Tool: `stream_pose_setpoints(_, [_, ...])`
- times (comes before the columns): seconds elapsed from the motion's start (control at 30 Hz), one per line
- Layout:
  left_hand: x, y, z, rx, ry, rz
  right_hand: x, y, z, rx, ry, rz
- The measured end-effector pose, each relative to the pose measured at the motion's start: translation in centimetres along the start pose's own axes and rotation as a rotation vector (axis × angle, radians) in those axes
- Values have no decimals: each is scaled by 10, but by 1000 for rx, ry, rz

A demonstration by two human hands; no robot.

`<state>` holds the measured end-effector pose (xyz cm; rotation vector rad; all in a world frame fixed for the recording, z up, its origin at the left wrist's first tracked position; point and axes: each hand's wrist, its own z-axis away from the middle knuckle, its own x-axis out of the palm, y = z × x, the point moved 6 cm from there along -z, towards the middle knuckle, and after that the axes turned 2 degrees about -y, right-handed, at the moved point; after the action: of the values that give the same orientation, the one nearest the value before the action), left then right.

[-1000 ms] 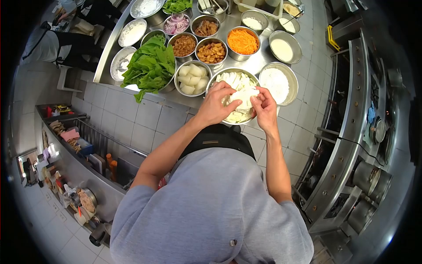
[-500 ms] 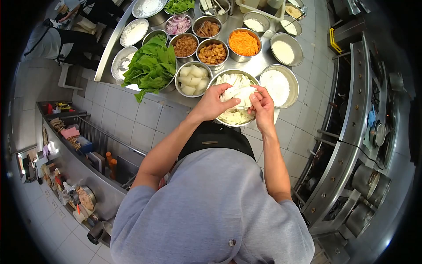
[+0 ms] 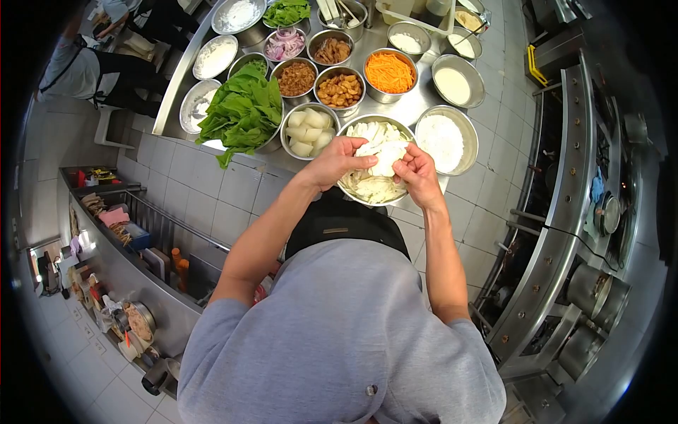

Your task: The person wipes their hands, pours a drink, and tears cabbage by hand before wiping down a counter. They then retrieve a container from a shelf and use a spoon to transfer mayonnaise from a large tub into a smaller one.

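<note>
Over a metal bowl (image 3: 342, 181) of pale, torn white strips, both my hands grip a soft white piece of food (image 3: 385, 157) that looks like part of the bowl's contents. Its exact kind I cannot make out. My left hand (image 3: 337, 164) pinches it on the left with thumb and fingers. On the opposite side, the fingers of my right hand (image 3: 421, 178) are closed on its edge. To the right, a bowl of white powder (image 3: 443, 141) stands close by. Peeled white chunks (image 3: 309, 132) fill a bowl to the left.
Further back on the steel table sit bowls of shredded carrot (image 3: 389, 73), brown cooked pieces (image 3: 339, 90), sliced red onion (image 3: 284, 45) and leafy greens (image 3: 244, 106). A stove (image 3: 547, 247) runs along the right, a steel counter (image 3: 141, 261) along the left. Other people (image 3: 106, 71) stand far left.
My hands have shifted slightly around the white piece, and its shape between them looks different. The right fingers sit a little lower on it. The bowls stay in place.
</note>
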<state>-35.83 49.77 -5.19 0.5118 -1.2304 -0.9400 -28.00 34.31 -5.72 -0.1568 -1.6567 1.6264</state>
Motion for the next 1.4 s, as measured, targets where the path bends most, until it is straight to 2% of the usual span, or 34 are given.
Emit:
stream_pose_setpoints(0.1, [1, 1, -2, 4, -24, 39, 0, 7, -1, 9, -23, -95])
stream_pose_setpoints(0.2, [-3, 6, -2, 57, 39, -92, 14, -1, 0, 11, 47, -174])
stream_pose_setpoints(0.3, [-3, 13, 1, 89, 106, -257, -5, 14, -1, 7, 133, 205])
stream_pose_setpoints(0.4, [3, 10, 4, 42, 28, -94, 6, 0, 1, -9, 106, 170])
stream_pose_setpoints(0.5, [2, 4, 3, 7, -48, -66, 6, 2, 6, 42, 89, 71])
stream_pose_setpoints(0.6, [7, 5, 4, -8, -10, -134, 0, 2, 10, 61, 91, 221])
stream_pose_setpoints(0.7, [19, 17, 9, 145, 102, -626, 12, -17, 17, 97, 149, 350])
stream_pose_setpoints(0.8, [25, 24, 14, 174, 256, -916, 15, -21, 22, 77, 263, 428])
stream_pose_setpoints(0.9, [35, 26, 20, 262, 400, -1040, -2, -6, 26, 21, 317, 648])
stream_pose_setpoints(1.0, [35, 19, 21, 427, 430, -1148, 8, -14, 28, 79, 392, 459])
stream_pose_setpoints(1.03, [39, 22, 23, 501, 432, -1179, 5, -12, 29, 113, 397, 511])
stream_pose_setpoints(1.1, [42, 22, 27, 464, 414, -1145, -1, -6, 30, 180, 404, 615])
stream_pose_setpoints(1.2, [40, 27, 32, 484, 416, -1055, 7, -22, 34, -120, 481, 906])
stream_pose_setpoints(1.33, [6, 36, 30, 421, 564, -935, 16, -32, 41, -128, 510, 961])
stream_pose_setpoints(1.4, [-8, 36, 18, 343, 560, -1033, 23, -35, 42, -190, 524, 993])
